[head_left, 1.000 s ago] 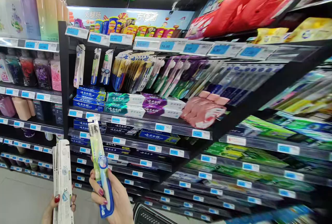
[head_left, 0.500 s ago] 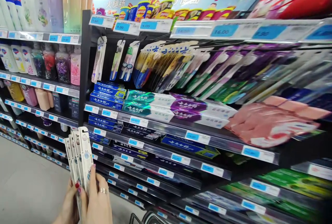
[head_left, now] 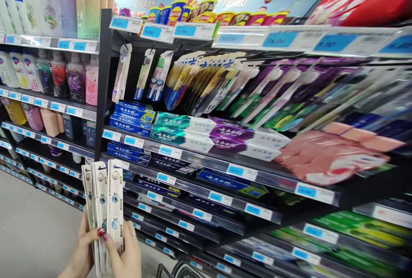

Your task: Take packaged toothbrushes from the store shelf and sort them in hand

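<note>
Several toothbrush packs (head_left: 100, 203) stand upright between my hands, their white printed card backs facing me. My left hand (head_left: 80, 245) is closed round the left part of the bundle, its red-nailed thumb pressed on the card. On the other side, my right hand (head_left: 126, 250), with a ring, grips the rightmost toothbrush pack (head_left: 115, 203), which stands slightly apart from the others. The lower ends of the packs are partly covered by my thumbs and palms. Beyond my hands, more packaged toothbrushes (head_left: 210, 84) hang from hooks.
Toothpaste boxes (head_left: 182, 127) are stacked on the shelf below the hooks. Pink packages (head_left: 328, 153) jut out at the right. Bottles (head_left: 75, 78) line the left shelves. A dark curved frame (head_left: 185, 269) shows at the bottom edge, beside the grey floor (head_left: 28, 226).
The packs have fanned apart and turned to face me. The rightmost one has shifted right from the bundle with my right hand, whose thumb now lies across its front.
</note>
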The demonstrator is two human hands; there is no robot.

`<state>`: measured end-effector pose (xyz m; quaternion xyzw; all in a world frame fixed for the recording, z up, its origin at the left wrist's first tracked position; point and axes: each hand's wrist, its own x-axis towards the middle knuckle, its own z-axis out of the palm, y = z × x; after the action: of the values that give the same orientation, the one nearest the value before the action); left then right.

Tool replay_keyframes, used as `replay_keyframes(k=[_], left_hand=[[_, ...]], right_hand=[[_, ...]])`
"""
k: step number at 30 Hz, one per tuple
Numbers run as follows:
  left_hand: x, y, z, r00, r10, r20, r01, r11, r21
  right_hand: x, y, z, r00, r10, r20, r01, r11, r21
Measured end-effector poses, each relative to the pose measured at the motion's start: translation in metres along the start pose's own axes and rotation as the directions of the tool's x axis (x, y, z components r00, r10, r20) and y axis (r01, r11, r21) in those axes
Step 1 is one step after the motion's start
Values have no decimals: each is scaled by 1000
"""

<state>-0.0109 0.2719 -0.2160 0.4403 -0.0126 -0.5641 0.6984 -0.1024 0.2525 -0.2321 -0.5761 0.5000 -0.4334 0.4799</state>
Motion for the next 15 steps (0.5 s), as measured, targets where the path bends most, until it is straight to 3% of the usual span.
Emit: replay_keyframes(k=[3,7,12,15], left_hand=[[-2,3,10,997,70,-34,-67,994,85],[-2,3,20,991,125,-38,-117,980,162],[1,-4,21,993,115,-38,-104,968,230],[2,-6,18,986,165,-23,-147,926,347]], right_hand=[[3,5,-2,996,41,77,-54,985,165],[3,9,-1,981,168,96,-192,916,352],[11,8,-10,945,227,235,-304,876,374],[15,9,-16,946,235,222,-303,882,360]])
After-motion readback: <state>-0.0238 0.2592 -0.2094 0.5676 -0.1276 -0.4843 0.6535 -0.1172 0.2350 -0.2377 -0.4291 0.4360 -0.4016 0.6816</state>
